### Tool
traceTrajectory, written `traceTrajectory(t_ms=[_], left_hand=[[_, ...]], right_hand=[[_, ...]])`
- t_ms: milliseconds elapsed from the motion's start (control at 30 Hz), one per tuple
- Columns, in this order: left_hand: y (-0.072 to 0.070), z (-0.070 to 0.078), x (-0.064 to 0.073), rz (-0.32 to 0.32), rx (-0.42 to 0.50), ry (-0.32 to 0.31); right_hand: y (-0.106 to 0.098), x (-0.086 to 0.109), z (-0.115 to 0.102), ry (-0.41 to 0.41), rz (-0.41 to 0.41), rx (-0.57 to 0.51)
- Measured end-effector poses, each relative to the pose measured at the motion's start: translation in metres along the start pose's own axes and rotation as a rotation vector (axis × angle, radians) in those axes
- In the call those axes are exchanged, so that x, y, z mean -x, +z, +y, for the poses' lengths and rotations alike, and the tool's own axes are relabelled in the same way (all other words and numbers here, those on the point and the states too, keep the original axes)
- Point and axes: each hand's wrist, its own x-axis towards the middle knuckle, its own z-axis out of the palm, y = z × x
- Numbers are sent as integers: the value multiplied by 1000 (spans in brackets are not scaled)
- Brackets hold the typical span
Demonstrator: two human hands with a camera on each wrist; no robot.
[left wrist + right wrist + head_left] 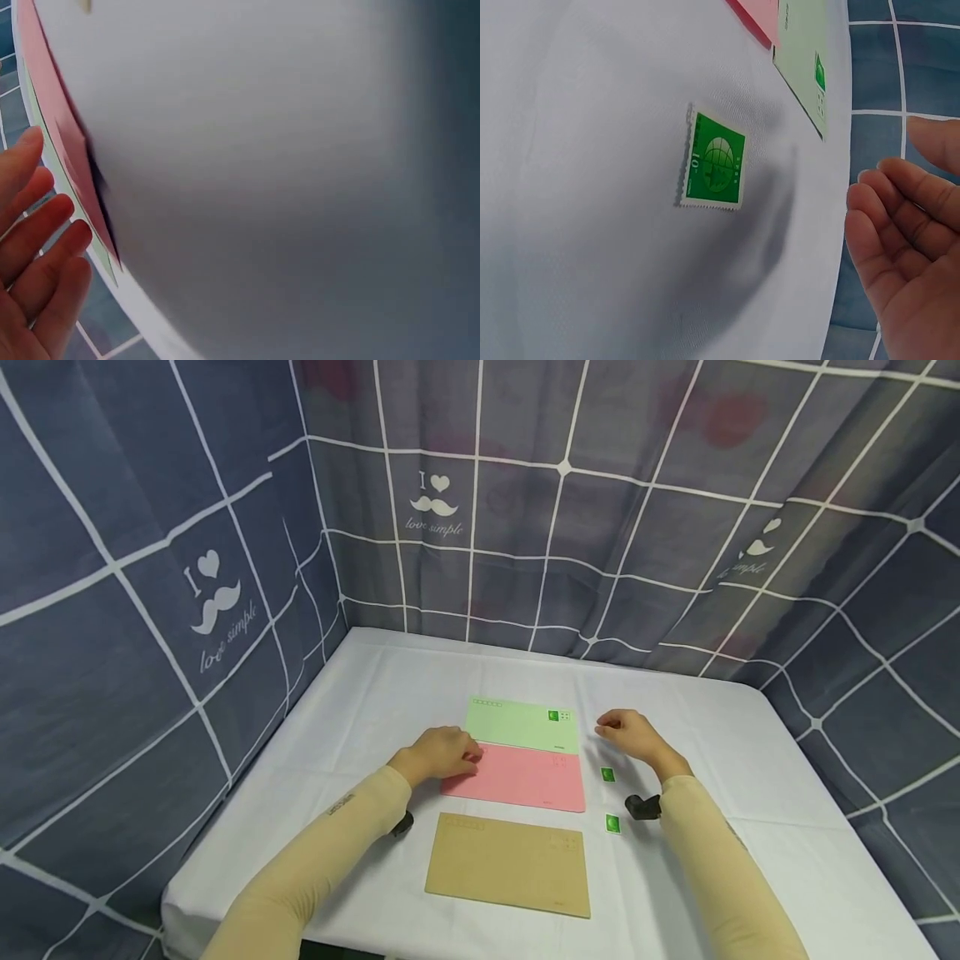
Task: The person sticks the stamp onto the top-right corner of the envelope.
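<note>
I've got the L hand at the left end of the flat pink rectangular paper envelope, fingertips over its far-left corner; can't tell if they actually press the paper. L fingers look relaxed, slightly bent, w/ small gaps btwn them.

R hand hovers off the far-right corner of the pink env., casting a shadow on the white cloth. R fingers are loosely curled and close together, thumb apart from the index.

Nearest those R fingers I see a small green paper stamp w/ white perforated border, lying flat just right of the pink env., on the near side of the hand & well clear of the tips. A second small green white-edged stamp is a bit nearer me, off the pink env.'s near-right corner.

Pale green rectangular paper envelope adjoins the pink env.'s far edge, w/ a green stamp by its far-right corner. Tan rectangular paper envelope lies on the pink env.'s near side, a strip of cloth btwn.
</note>
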Motion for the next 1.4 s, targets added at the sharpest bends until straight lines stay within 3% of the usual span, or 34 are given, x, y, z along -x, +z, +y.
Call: traceTrajectory(t_ms=[300, 800, 1400], left_hand=[[4, -3, 3, 35, 2, 43], [8, -6, 4, 12, 41, 15], [7, -3, 5, 14, 35, 6]], right_hand=[[-1, 6, 8, -20, -27, -8], [2, 12, 18, 33, -101, -60], [8, 17, 28, 62, -126, -82]])
